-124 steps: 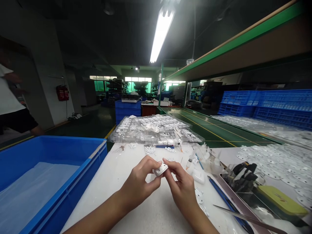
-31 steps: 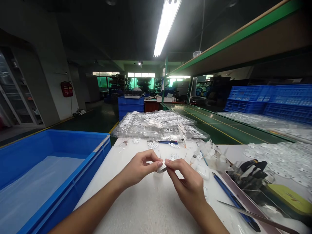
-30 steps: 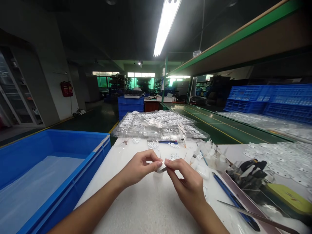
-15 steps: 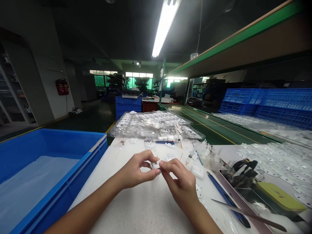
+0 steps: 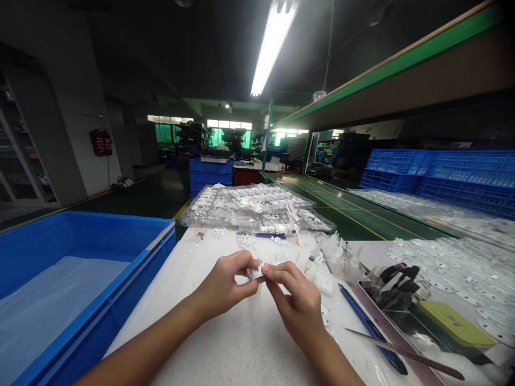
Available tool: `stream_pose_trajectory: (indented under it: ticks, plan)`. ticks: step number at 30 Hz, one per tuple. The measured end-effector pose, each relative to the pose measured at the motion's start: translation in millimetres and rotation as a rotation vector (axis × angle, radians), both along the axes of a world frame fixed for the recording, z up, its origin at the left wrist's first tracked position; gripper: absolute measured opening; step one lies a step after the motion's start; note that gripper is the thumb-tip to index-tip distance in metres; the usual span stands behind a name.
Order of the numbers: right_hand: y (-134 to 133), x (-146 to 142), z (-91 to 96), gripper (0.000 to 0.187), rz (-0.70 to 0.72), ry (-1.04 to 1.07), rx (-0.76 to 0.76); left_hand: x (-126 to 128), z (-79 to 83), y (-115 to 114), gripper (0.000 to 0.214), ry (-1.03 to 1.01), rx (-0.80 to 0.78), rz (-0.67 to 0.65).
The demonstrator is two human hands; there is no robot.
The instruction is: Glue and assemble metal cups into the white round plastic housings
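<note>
My left hand (image 5: 225, 284) and my right hand (image 5: 295, 303) meet above the white table (image 5: 241, 348), both pinching one small white plastic part (image 5: 255, 273) between thumb and fingertips. The part is mostly covered by my fingers. Small white pieces (image 5: 246, 239) lie scattered on the table just beyond my hands. A stack of clear trays (image 5: 253, 206) filled with white parts stands at the table's far end.
A large blue bin (image 5: 80, 289) with a clear liner sits at my left. To the right lie a blue pen (image 5: 368, 335), long metal tweezers (image 5: 402, 354), a tray with black tools (image 5: 396, 284), a yellow-green case (image 5: 456, 324) and several white discs (image 5: 454, 268). Blue crates (image 5: 438, 174) line the right.
My hands have kept the part and turned it between the fingertips, drawing slightly closer together. The person at the far left 4 s ago is gone from view.
</note>
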State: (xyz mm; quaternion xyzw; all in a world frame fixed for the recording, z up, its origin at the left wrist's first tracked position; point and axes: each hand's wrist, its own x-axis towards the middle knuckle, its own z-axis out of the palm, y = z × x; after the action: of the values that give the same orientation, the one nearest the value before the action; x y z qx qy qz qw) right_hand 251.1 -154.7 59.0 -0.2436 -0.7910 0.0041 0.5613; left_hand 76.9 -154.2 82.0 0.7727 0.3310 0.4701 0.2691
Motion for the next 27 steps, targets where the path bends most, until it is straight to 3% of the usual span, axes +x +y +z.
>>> stream_pose_trajectory:
  ticks: [9,13,16,18,21,23,27]
  plan:
    - [-3,-4,5.4,0.029,0.016,0.088,-0.234,-10,1.6,8,0.01,-0.038,-0.016,0.063]
    - [5,-4,2.1,0.03,-0.172,0.185,-0.454,-24,4.8,21,0.021,-0.219,-0.12,0.155]
    - [15,-2,-5.8,0.043,-0.273,0.087,-0.621,-30,4.8,28,0.029,-0.373,-0.208,0.186]
    - [20,-2,-13.4,0.045,-0.258,-0.023,-0.672,-30,3.9,30,0.033,-0.466,-0.289,0.162]
    - [25,-4,-24.4,0.024,-0.18,-0.089,-0.693,-27,3.0,28,0.036,-0.591,-0.416,0.075]
    - [27,-5,-28.4,0.015,-0.152,-0.074,-0.698,-24,3.7,26,0.037,-0.644,-0.486,0.036]
    - [27,-4,-22.4,0.021,-0.095,0.11,-0.707,-20,6.1,21,0.037,-0.695,-0.582,0.001]
